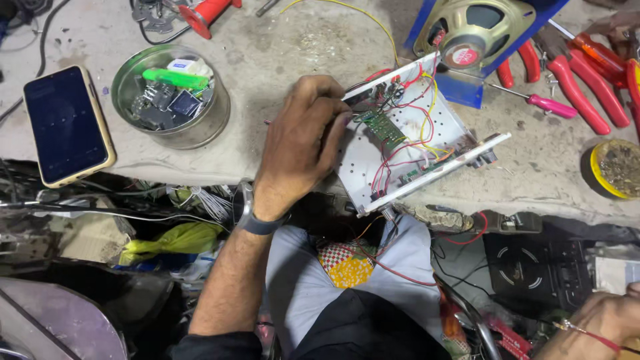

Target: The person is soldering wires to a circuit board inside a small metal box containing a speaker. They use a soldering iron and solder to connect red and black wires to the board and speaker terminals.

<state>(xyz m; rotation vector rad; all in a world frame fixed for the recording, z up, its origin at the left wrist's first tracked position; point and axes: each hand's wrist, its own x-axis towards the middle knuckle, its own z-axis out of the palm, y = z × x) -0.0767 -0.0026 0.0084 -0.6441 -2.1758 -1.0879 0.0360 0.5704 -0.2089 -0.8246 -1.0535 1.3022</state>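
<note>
At the front edge of the grey workbench (280, 53), tilted and partly overhanging toward the person's lap, sits a white metal chassis (427, 133) with a small green circuit board (380, 128) and red and yellow wires (417, 127) inside. Over its left end lies the left hand (303, 143), forearm rising from below, wrist banded by a dark watch (257, 220). Its fingers are curled, tips pressed against the chassis rim beside the board; a thin probe or tool tip seems to poke out at the hand's left, though what is pinched cannot be told for certain. Low in the right corner the right hand (610, 320) shows only partly, with a red thread at the wrist, well apart from the chassis; whether its fingers are closed cannot be told.

Behind the chassis a speaker (477, 30) leans in a blue frame, just beyond the far corner. Right of it lie red-handled pliers (573, 80) and a pink-handled screwdriver (533, 100), near a yellow-rimmed tin (617, 167). Left of the hand there is bare bench, then a round metal tin (170, 97) of small parts and a phone (67, 123) near the front edge. Below the bench edge, wires and scrap crowd the space.
</note>
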